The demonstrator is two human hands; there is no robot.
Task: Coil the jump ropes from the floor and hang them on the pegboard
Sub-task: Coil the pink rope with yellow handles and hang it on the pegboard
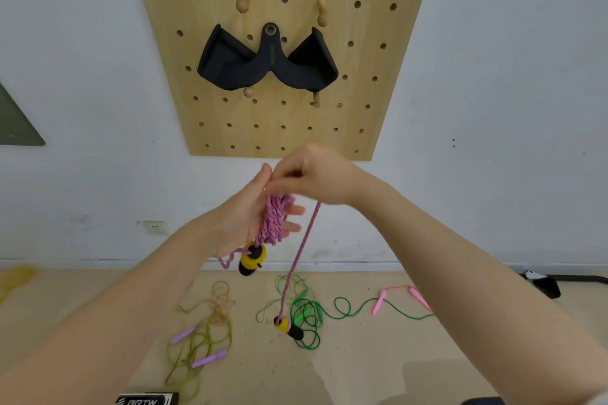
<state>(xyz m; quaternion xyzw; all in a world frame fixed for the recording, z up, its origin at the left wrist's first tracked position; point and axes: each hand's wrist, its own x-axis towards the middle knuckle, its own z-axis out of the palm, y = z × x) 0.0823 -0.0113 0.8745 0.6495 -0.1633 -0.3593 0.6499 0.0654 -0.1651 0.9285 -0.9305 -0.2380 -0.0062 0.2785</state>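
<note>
A pink jump rope is wound in several loops around my left hand, whose fingers stand straight. One yellow-and-black handle dangles below that palm. My right hand pinches the rope just above the coil. From there the free strand runs down to the second yellow-and-black handle, low near the floor. The wooden pegboard hangs on the wall straight ahead, with bare pegs near its top.
A black padded item hangs on the pegboard's middle. On the floor lie a green rope, an olive rope with lilac handles, pink handles and a yellow rope at far left. A wall socket sits low.
</note>
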